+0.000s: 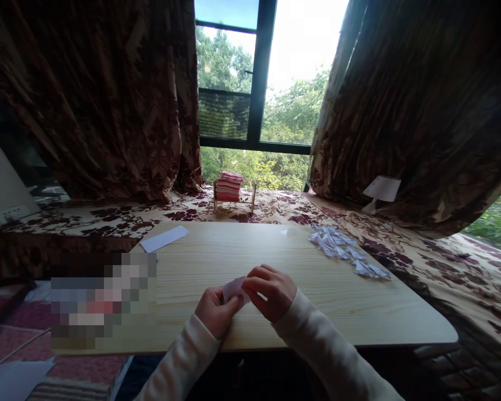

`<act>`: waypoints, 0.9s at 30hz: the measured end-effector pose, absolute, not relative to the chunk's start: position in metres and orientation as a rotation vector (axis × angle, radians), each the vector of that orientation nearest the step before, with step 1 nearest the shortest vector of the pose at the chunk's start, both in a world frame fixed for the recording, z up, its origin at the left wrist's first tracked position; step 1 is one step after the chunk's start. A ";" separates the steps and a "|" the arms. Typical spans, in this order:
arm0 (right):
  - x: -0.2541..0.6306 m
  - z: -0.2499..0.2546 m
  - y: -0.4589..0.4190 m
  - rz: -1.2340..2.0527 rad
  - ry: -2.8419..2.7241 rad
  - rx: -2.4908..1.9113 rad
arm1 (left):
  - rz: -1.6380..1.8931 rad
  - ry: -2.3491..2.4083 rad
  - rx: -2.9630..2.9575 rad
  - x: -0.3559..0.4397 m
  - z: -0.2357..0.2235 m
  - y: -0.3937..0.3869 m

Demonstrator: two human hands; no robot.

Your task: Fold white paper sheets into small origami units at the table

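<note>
A small piece of white paper (234,287) is held up between my two hands, over the near part of the wooden table. My left hand (216,312) grips its lower left side, thumb across the front. At its upper right edge, the fingers of my right hand (272,292) pinch the paper. Folded white paper pieces (334,243) lie in a heap at the table's right side, with more of them in a group nearer to me. Toward the back left of the table lies a flat stack of white paper strips (165,239).
The light wooden table (200,262) ends close to my forearms. A blurred-out patch (104,301) covers its left end. Behind it, a ledge with flowered cloth holds a small rack with folded red-striped cloths (229,186) and a white lamp (381,189). Curtains frame the window.
</note>
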State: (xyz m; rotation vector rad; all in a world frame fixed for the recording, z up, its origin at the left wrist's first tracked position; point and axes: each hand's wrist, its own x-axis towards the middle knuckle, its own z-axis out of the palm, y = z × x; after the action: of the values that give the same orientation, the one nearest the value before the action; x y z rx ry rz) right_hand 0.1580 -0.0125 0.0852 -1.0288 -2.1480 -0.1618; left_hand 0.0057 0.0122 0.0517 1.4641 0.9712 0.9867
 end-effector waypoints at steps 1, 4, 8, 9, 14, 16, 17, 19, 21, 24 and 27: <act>0.158 0.087 -0.014 -0.201 -2.169 -1.026 | 0.988 0.976 1.454 0.006 0.053 0.012; 0.157 0.088 -0.017 -0.328 -2.184 -1.032 | 0.990 0.982 1.422 0.005 0.056 0.012; 0.158 0.085 -0.017 -0.440 -2.177 -1.048 | 0.991 0.961 1.382 0.004 0.060 0.012; 0.158 0.084 -0.017 -0.452 -2.178 -1.056 | 0.992 0.954 1.373 0.004 0.061 0.012; 0.156 0.087 -0.016 -0.467 -2.189 -1.068 | 0.978 0.909 1.338 0.002 0.063 0.012; 0.155 0.087 -0.016 -0.472 -2.188 -1.062 | 0.973 0.893 1.330 0.002 0.062 0.012; 0.155 0.087 -0.016 -0.474 -2.183 -1.059 | 0.972 0.887 1.326 0.002 0.062 0.012; 0.155 0.086 -0.016 -0.474 -2.173 -1.054 | 0.973 0.877 1.319 0.001 0.062 0.012; 0.155 0.085 -0.016 -0.468 -2.176 -1.045 | 0.977 0.868 1.314 0.001 0.063 0.012; 0.155 0.085 -0.016 -0.464 -2.178 -1.031 | 0.983 0.860 1.307 0.000 0.062 0.012; 0.154 0.085 -0.016 -0.470 -2.174 -1.021 | 0.990 0.862 1.300 -0.001 0.061 0.013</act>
State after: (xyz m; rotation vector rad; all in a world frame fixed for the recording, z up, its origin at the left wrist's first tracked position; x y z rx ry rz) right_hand 0.1542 -0.0162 0.0851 -1.0209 -2.1742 -0.4700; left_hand -0.0007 0.0129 0.0610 1.3002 0.8616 0.9903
